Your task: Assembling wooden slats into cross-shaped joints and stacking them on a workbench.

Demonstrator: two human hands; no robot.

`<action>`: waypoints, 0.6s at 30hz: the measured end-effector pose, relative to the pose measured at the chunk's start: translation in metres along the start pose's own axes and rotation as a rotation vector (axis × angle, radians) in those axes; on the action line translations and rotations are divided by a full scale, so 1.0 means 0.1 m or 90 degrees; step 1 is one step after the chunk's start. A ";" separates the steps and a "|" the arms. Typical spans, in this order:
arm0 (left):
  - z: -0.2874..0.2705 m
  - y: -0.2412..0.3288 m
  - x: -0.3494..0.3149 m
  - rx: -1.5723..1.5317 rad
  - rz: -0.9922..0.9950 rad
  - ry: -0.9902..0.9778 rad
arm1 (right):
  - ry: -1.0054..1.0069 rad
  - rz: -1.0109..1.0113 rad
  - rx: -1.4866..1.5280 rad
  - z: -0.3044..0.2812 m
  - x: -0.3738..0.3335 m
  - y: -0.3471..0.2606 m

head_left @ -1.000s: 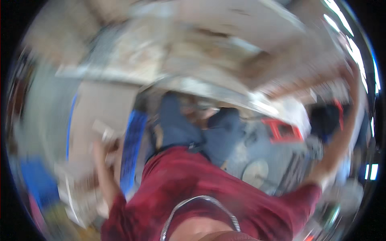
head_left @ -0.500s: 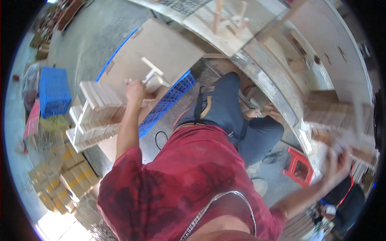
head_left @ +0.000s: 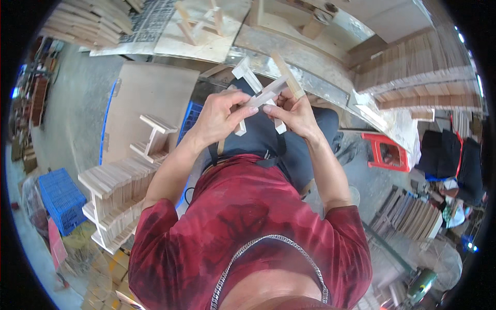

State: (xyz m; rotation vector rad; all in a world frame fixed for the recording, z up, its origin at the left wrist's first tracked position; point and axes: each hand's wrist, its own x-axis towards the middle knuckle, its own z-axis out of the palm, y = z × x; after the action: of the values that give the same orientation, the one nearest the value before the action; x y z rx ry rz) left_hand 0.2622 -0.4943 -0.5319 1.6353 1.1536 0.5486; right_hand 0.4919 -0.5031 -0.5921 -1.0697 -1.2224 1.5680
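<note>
Over my lap, both hands meet at pale wooden pieces that form a small frame of crossing bars [head_left: 268,92]. My left hand [head_left: 219,114] pinches it between thumb and fingers on the left side. On the other side my right hand [head_left: 295,116] is closed, its thumb pressed on the frame near the middle. A yellower wooden slat [head_left: 287,75] slants up just beyond my right fingers. A block-ended wooden bar [head_left: 248,75] sticks out on the far side. How the pieces join is partly hidden by my fingers.
H-shaped wooden frames [head_left: 121,181] stand stacked on a brown board [head_left: 150,93] at left. Wooden slats [head_left: 413,62] are piled on the workbench [head_left: 289,49] at right. A red stool [head_left: 385,152] stands below it, and a blue crate [head_left: 62,199] at far left.
My left hand has come away from the stacked frames at left, and my right hand from the slat pile at right. They now meet in front of me holding wooden pieces. The view has turned.
</note>
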 end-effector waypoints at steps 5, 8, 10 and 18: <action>0.12 -0.11 0.47 -0.078 0.042 -0.135 | 0.069 0.007 0.022 -0.19 -0.09 -0.10; 0.16 -0.20 0.64 -0.088 0.059 -0.179 | 0.084 0.003 0.011 -0.27 -0.12 -0.08; 0.17 -0.28 0.74 -0.092 0.047 -0.189 | 0.088 -0.008 -0.007 -0.33 -0.09 -0.05; 0.18 -0.03 0.81 -0.042 0.075 -0.140 | 0.125 0.014 -0.039 -0.45 0.12 -0.15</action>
State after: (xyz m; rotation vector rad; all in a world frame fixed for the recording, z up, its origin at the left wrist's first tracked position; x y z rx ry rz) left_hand 0.3115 -0.4314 -0.5556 1.6687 0.8738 0.4639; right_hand 0.5334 -0.4783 -0.5859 -1.2482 -1.1343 1.4124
